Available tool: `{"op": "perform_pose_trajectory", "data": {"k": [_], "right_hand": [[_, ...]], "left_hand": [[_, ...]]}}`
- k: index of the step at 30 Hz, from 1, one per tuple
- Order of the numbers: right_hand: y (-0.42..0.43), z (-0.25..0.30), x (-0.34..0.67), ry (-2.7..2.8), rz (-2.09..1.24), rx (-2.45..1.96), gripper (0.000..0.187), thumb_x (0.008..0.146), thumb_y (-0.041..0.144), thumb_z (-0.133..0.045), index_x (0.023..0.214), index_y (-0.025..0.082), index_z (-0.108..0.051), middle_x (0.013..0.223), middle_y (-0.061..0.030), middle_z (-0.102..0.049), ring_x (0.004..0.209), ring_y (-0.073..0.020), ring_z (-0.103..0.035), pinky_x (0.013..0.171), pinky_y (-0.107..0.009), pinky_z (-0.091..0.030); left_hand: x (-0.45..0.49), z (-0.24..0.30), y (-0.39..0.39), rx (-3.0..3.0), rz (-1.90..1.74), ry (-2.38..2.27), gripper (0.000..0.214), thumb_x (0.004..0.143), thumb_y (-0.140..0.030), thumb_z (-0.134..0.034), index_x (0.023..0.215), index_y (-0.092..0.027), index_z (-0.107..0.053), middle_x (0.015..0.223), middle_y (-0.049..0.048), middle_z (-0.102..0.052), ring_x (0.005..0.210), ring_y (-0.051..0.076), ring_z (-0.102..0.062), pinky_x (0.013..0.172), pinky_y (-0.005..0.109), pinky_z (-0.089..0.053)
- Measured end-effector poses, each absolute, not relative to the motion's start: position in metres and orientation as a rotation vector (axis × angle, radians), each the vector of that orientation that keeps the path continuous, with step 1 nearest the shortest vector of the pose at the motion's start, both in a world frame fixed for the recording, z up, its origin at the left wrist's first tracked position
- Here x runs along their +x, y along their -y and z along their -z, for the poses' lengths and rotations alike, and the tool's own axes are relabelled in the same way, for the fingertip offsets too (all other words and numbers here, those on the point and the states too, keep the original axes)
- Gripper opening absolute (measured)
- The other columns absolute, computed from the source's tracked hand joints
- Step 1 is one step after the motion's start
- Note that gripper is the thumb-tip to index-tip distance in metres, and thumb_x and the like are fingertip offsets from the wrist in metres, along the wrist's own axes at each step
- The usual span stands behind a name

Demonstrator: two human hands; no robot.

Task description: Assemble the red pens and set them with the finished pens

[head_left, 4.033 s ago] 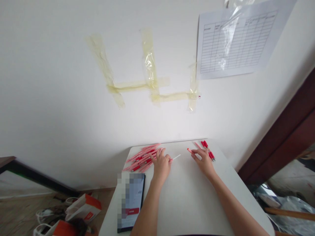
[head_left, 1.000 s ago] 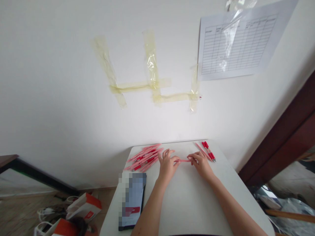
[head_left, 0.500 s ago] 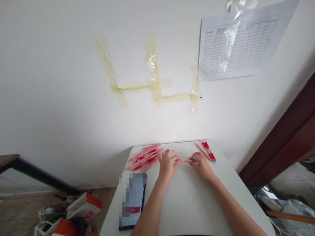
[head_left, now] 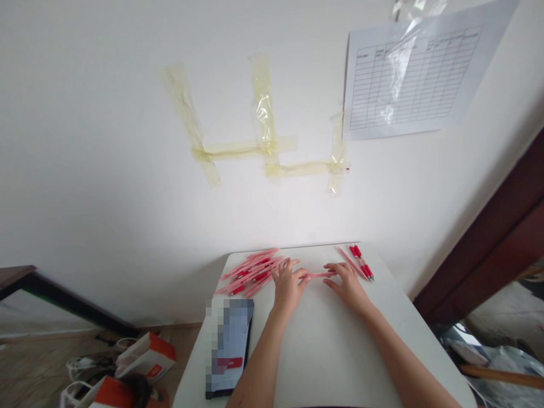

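Over the white table [head_left: 314,351], my left hand [head_left: 289,286] pinches the left end of a slim pink pen [head_left: 317,275] between thumb and finger, its other fingers raised. The pen lies roughly level, pointing to the right. At its other end, my right hand [head_left: 346,280] has thumb and fingers apart around the tip; whether they touch it I cannot tell. Left of my left hand is a loose pile of pink pens [head_left: 250,272], some with red grips. Beyond my right hand lie a pink pen [head_left: 352,263] and a few red-gripped pens [head_left: 362,263].
A phone [head_left: 232,345], partly blurred out, lies on the table's left side. The white wall [head_left: 297,215] rises directly behind the table, with yellowed tape [head_left: 263,113] and a printed sheet [head_left: 412,79]. Paper bags [head_left: 147,357] stand on the floor at left.
My right thumb and fingers have spread apart from their pinch, showing more of the pen's right end. My left hand keeps its grip almost in place.
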State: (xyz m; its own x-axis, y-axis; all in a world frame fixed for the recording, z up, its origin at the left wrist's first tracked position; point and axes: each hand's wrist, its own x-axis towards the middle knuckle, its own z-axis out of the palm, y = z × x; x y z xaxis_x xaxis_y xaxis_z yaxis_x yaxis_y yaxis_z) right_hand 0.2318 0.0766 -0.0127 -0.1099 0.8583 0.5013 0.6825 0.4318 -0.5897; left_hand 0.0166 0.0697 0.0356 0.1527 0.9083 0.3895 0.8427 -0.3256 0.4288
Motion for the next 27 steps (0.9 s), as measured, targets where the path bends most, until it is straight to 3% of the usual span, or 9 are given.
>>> {"op": "perform_pose_trajectory", "data": {"k": [4,11,16,20,24,27], "right_hand": [[-0.0790,0.0117,0.2321,1.882,-0.211,-1.302,0.016,0.092,0.039,-0.064,0.100,0.027,-0.071,0.098,-0.0053,-0.072,0.098,-0.0251,-0.064,0.095,-0.045,-0.046],[-0.0788,0.0070,0.2321,1.929,-0.195,-1.330,0.031,0.099,0.048,-0.052,0.088,0.026,-0.072,0.091,-0.0054,-0.072,0.093,-0.0258,-0.062,0.091,-0.045,-0.044],[-0.0787,0.0103,0.2332,1.920,-0.218,-1.309,0.030,0.097,0.050,-0.054,0.110,0.029,-0.072,0.103,-0.0061,-0.073,0.102,-0.0272,-0.062,0.097,-0.047,-0.043],[-0.0804,0.0146,0.2356,1.871,-0.199,-1.309,0.041,0.092,0.049,-0.064,0.128,0.028,-0.063,0.110,-0.0069,-0.071,0.108,-0.0290,-0.061,0.099,-0.048,-0.044],[-0.0834,0.0154,0.2377,1.877,-0.150,-1.293,0.022,0.096,0.041,-0.058,0.109,0.028,-0.069,0.103,-0.0060,-0.072,0.103,-0.0279,-0.063,0.094,-0.046,-0.047],[-0.0843,0.0139,0.2376,1.896,-0.119,-1.283,0.022,0.098,0.042,-0.055,0.098,0.028,-0.071,0.097,-0.0062,-0.072,0.098,-0.0271,-0.063,0.090,-0.044,-0.048]], "left_hand": [[0.0158,-0.0336,-0.0709,2.306,-0.911,-1.746,0.009,0.088,-0.031,-0.069,0.090,-0.036,-0.076,0.132,0.0001,-0.064,0.138,0.031,-0.043,0.116,0.077,-0.009],[0.0159,-0.0316,-0.0716,2.331,-0.909,-1.728,0.010,0.086,-0.030,-0.072,0.092,-0.036,-0.076,0.132,0.0004,-0.064,0.138,0.031,-0.043,0.116,0.077,-0.011],[0.0171,-0.0345,-0.0704,2.308,-0.927,-1.748,0.009,0.087,-0.032,-0.070,0.091,-0.038,-0.077,0.131,-0.0003,-0.065,0.138,0.031,-0.044,0.115,0.078,-0.010],[0.0175,-0.0360,-0.0704,2.259,-0.948,-1.776,0.010,0.089,-0.033,-0.069,0.091,-0.038,-0.077,0.131,-0.0003,-0.065,0.138,0.031,-0.044,0.116,0.078,-0.009],[0.0167,-0.0357,-0.0710,2.253,-0.953,-1.785,0.010,0.088,-0.032,-0.069,0.090,-0.037,-0.077,0.131,0.0003,-0.066,0.137,0.031,-0.045,0.116,0.078,-0.010],[0.0161,-0.0358,-0.0713,2.260,-0.957,-1.777,0.008,0.087,-0.032,-0.070,0.089,-0.036,-0.077,0.130,0.0009,-0.066,0.137,0.032,-0.046,0.115,0.079,-0.011]]}}
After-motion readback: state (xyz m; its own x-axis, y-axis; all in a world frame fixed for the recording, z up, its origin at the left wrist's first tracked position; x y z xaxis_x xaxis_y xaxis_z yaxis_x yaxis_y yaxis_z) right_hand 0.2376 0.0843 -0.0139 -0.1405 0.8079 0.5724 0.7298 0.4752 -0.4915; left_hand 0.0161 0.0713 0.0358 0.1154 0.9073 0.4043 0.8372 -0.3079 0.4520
